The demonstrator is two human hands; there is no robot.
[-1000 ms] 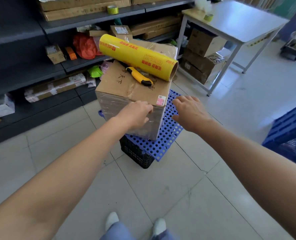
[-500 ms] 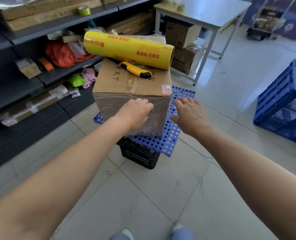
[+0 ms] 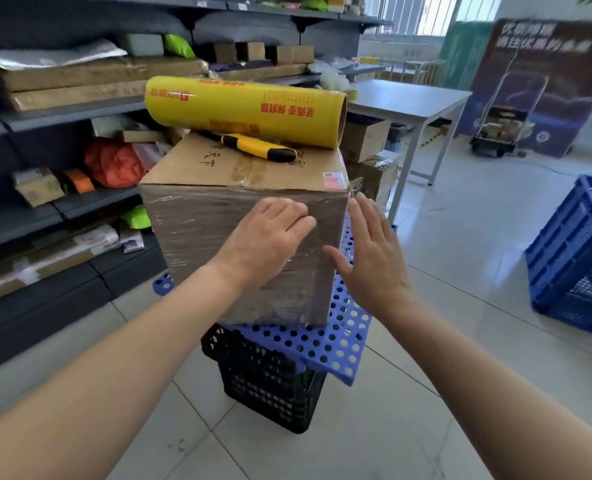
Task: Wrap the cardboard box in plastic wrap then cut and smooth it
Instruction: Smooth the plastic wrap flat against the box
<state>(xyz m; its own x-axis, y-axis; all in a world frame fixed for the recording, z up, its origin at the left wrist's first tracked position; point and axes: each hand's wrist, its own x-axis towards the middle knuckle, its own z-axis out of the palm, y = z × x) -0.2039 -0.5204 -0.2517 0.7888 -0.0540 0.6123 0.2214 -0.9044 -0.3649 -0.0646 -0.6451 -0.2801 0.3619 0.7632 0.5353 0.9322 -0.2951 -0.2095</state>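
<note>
Right hand [image 3: 374, 258] has risen, spread flat at 3 o'clock of the cardboard box [image 3: 197, 237]; left hand [image 3: 263, 244] rests bent-fingered on its wrapped front — pinching or pressing, I cannot tell. It sits on a blue perforated board [image 3: 325, 344]; probably stiff, film slick — smooth flat-palmed.

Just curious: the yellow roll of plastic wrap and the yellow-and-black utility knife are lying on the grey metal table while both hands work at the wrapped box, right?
Not quite. The head view shows the yellow roll of plastic wrap and the yellow-and-black utility knife lying on top of the brown cardboard box, not on the grey metal table behind it. The rest holds.
</note>
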